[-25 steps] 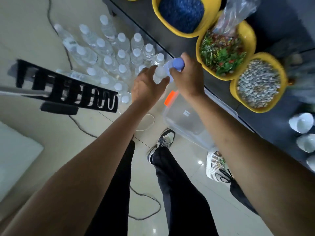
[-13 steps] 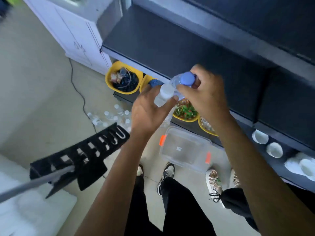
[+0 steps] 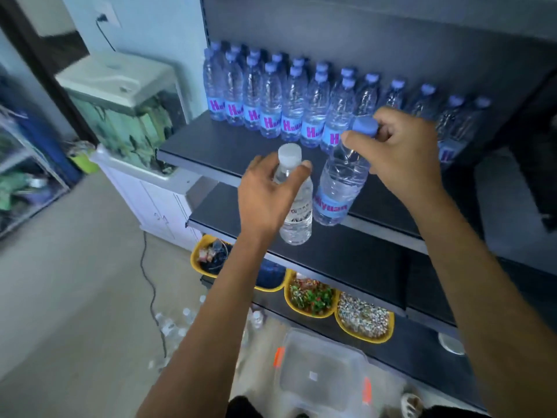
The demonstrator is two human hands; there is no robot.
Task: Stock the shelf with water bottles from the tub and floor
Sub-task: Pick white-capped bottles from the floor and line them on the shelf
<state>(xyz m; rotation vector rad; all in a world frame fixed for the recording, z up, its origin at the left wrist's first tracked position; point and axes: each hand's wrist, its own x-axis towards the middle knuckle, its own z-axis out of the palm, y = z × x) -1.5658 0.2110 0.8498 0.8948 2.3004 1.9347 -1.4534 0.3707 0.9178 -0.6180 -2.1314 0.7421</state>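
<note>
My left hand (image 3: 266, 196) grips a small clear water bottle with a white cap (image 3: 297, 212) by its neck. My right hand (image 3: 401, 152) holds a larger blue-capped water bottle (image 3: 340, 182) at its cap and shoulder. Both bottles hang upright in front of the dark upper shelf (image 3: 229, 152), just below its front edge. Along the back of that shelf stand several rows of blue-capped bottles (image 3: 271, 101) with blue labels. A clear plastic tub (image 3: 322, 375) with orange clips sits on the floor below. More small bottles (image 3: 174, 327) lie on the floor to its left.
A second dark shelf (image 3: 346, 254) lies under the upper one. Yellow bowls (image 3: 364, 319) of small items fill the bottom shelf, with white cups at the right. A fish tank (image 3: 126, 107) on a white cabinet stands left of the shelves. A cable (image 3: 150, 285) runs across the floor.
My view has swung up from the floor to the shelves. Both hands have risen with the two bottles to the upper shelf's level, and the bottles have come apart and upright.
</note>
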